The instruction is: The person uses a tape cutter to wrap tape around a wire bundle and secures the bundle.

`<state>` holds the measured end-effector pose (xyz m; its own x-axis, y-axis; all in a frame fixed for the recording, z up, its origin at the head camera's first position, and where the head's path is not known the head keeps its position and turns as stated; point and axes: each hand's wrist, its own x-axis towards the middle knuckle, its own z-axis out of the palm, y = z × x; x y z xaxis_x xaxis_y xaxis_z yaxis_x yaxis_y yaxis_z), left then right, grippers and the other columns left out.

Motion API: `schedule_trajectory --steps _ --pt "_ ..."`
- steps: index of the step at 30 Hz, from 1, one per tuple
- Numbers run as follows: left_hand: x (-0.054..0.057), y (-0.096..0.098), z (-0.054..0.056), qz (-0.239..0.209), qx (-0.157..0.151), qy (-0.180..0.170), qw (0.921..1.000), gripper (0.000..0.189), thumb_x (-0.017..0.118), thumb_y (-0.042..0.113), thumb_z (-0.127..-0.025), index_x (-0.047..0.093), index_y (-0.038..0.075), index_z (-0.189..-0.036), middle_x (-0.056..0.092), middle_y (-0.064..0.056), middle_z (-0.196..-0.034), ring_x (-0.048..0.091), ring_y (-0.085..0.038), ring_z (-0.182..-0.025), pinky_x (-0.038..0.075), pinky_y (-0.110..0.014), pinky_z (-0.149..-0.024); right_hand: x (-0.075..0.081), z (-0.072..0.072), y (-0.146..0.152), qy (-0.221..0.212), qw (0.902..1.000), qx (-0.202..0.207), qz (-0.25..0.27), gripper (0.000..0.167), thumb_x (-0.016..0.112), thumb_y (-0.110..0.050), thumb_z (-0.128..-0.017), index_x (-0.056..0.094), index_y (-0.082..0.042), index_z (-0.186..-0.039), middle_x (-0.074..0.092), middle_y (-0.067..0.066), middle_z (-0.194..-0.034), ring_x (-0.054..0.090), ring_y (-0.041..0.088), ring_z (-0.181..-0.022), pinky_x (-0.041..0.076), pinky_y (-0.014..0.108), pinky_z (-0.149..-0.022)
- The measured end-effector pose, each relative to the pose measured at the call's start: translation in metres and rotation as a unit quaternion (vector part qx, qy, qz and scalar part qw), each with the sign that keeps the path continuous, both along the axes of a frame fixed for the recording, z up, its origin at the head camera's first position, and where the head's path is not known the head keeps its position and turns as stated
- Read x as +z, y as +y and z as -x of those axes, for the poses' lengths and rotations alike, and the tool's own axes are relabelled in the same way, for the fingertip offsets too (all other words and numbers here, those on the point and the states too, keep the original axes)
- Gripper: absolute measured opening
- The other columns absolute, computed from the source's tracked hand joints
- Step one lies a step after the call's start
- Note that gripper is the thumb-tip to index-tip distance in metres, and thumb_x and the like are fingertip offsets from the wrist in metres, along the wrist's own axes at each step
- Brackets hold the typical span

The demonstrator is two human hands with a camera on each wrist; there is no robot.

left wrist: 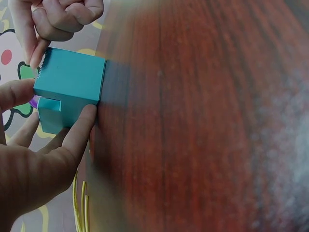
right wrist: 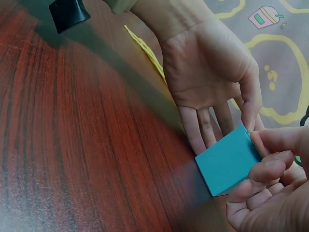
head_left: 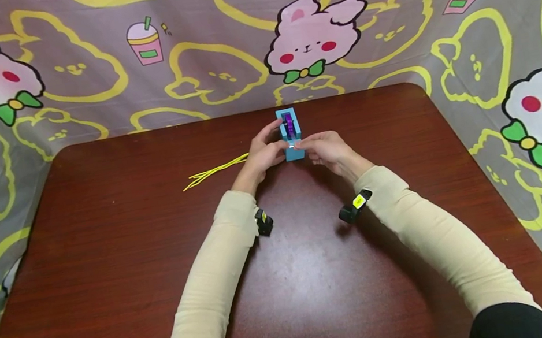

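A light-blue tape dispenser [head_left: 294, 154] with a purple roll core [head_left: 289, 125] stands near the far edge of the table. My left hand [head_left: 262, 155] grips it from the left, thumb and fingers spread around its body. In the left wrist view, the dispenser [left wrist: 72, 75] shows a serrated cutter at its upper left. There my right hand [head_left: 329, 150] pinches the end of the tape with thumb and index finger, right at the cutter. The right wrist view has the dispenser [right wrist: 227, 164] between both hands; the tape itself is mostly hidden by the fingers.
Several thin yellow strips [head_left: 213, 171] lie on the brown table [head_left: 116, 262], left of my left hand. A patterned cloth [head_left: 207, 26] with rabbit faces hangs behind the table and along its sides. Both wrists carry small black cameras.
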<state>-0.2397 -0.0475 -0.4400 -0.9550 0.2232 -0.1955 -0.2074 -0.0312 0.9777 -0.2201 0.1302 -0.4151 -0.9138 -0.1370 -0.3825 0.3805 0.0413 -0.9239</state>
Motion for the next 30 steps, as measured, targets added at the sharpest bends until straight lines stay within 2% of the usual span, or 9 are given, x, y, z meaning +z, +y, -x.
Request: schedule_trajectory --steps 7,15,24,30 --pt "0.001 0.0 -0.001 0.004 0.003 -0.002 1.0 0.062 0.064 0.003 -0.093 0.049 0.026 -0.15 0.043 -0.004 -0.151 0.058 -0.024 -0.118 0.051 -0.044 -0.097 -0.003 -0.002 0.001 -0.007 1.0 -0.002 0.006 0.011 0.073 -0.014 -0.094 0.076 -0.003 -0.091 0.052 -0.001 -0.065 0.038 0.011 -0.054 0.039 0.028 -0.06" --pt "0.003 0.0 -0.001 -0.003 -0.001 -0.006 1.0 0.061 0.063 0.002 -0.093 0.051 0.025 -0.149 0.044 -0.005 -0.15 0.057 -0.025 -0.118 0.051 -0.044 -0.097 -0.005 -0.006 0.0 -0.009 0.9997 -0.006 0.02 0.017 0.072 -0.012 -0.094 0.076 -0.009 -0.077 0.056 -0.001 -0.066 0.04 0.01 -0.053 0.035 0.025 -0.056" --pt "0.001 0.001 0.0 -0.003 0.004 -0.005 1.0 0.061 0.063 0.002 -0.093 0.051 0.025 -0.148 0.045 -0.005 -0.149 0.059 -0.024 -0.116 0.052 -0.043 -0.096 -0.003 -0.009 0.001 -0.01 0.9996 -0.005 0.026 0.013 0.072 -0.012 -0.094 0.075 -0.004 -0.084 0.057 0.0 -0.067 0.04 0.012 -0.054 0.035 0.025 -0.057" --pt "0.001 0.002 0.0 -0.001 0.006 -0.004 1.0 0.062 0.064 0.002 -0.092 0.051 0.025 -0.148 0.046 -0.005 -0.148 0.059 -0.023 -0.115 0.052 -0.043 -0.095 -0.003 -0.013 0.001 -0.01 0.9994 -0.005 0.032 0.014 0.072 -0.01 -0.094 0.075 -0.007 -0.08 0.059 0.0 -0.069 0.04 0.011 -0.054 0.035 0.025 -0.056"
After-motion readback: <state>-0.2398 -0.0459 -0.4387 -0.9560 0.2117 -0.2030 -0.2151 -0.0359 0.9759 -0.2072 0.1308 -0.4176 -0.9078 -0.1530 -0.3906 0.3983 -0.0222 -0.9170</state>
